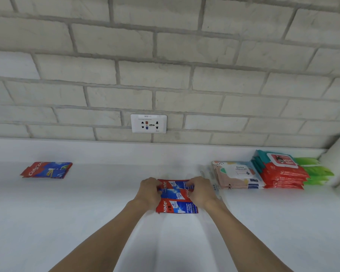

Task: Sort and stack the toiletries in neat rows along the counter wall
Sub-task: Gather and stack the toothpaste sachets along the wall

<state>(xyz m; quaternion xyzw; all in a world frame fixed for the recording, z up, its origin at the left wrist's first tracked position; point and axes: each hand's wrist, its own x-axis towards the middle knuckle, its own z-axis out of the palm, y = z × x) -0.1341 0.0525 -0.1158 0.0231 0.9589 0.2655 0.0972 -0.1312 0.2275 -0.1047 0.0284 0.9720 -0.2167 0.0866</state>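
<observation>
Both hands on 3 toothpaste boxes [177,195] lying side by side mid-worktop [86,213], short of the brick wall [165,75]. Left hand [148,191] grip curled round the left ends of the far 2 boxes, right hand [201,190] grip curled round their right ends. Colgate pile [46,169] far left, well apart. Wipes packs [283,173] stacked at right by the wall
</observation>
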